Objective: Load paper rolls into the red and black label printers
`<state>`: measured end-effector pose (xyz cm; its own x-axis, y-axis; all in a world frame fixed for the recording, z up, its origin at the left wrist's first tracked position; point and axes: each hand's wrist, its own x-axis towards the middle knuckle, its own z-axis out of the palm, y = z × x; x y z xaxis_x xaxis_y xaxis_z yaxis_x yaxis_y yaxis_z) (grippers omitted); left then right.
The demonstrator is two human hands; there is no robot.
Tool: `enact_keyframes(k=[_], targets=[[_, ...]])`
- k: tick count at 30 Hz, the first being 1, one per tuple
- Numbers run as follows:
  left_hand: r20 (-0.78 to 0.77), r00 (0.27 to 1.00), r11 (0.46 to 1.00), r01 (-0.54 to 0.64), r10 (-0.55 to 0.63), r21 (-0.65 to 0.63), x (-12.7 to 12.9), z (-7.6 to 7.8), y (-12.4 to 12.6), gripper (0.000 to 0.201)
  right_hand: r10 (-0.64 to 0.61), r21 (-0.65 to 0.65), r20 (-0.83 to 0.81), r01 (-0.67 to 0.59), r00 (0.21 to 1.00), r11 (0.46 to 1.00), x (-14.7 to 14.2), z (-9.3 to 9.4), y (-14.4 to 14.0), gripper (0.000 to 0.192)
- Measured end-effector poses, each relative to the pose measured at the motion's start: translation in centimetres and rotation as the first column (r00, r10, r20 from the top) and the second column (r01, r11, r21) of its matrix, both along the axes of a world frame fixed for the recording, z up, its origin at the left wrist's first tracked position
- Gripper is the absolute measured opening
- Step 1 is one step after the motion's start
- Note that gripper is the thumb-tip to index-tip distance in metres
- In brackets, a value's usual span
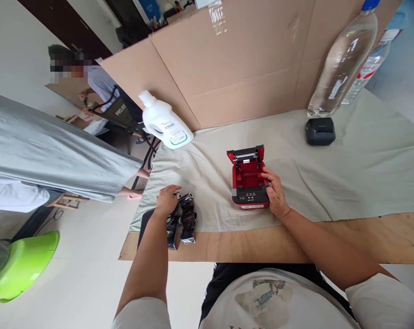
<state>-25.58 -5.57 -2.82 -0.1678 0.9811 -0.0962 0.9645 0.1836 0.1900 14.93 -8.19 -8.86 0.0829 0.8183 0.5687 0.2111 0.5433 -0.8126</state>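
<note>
The right hand rests against the right side of a small red printer, fingers curled loosely around its front corner, steadying rather than lifting it. The printer sits on the pale cloth not far from the near edge of the table, its lid tipped open toward the far side so the empty red well shows. The left hand is down near the table's near left corner, fingers bent over the top of a cluster of black shiny wrapped rolls; it touches them, though I cannot tell if it truly grips one. The rolls lie where the cloth ends and bare wood begins, beside a flat black thing half hidden under the forearm. Further out, a white jug lies tilted at the far left edge of the cloth, against a cardboard wall that stands along the far side. Toward the far right corner a small black printer sits closed, just in front of two clear plastic bottles. Off the table to the left, another person in a grey shirt stands close, a second person sits further back, and a green bowl is on the floor.
</note>
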Motion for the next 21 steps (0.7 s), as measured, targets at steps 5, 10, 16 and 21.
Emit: enact_keyframes(k=[5,10,16,21], targets=[[-0.099,0.992,0.98,-0.097,0.08,-0.174,-0.6,0.5,-0.2,0.056,-0.011,-0.019,0.025,0.012,1.0,1.0,0.1,0.1,0.0,0.044],[-0.135,0.93,0.94,-0.34,0.342,0.034,0.2,3.6,0.1,0.063,-0.011,-0.032,0.028,0.012,1.0,0.999,0.1,0.2,0.0,0.044],[0.741,0.671,0.971,0.156,0.03,-0.18,6.6,9.5,-2.5,0.076,-0.007,-0.017,0.008,0.007,1.0,1.0,0.0,0.2,-0.1,0.041],[0.891,0.417,0.731,0.662,-0.18,-0.163,15.0,10.6,-2.2,0.048,-0.013,-0.025,0.034,0.014,0.999,1.0,0.1,0.3,-0.1,0.041]])
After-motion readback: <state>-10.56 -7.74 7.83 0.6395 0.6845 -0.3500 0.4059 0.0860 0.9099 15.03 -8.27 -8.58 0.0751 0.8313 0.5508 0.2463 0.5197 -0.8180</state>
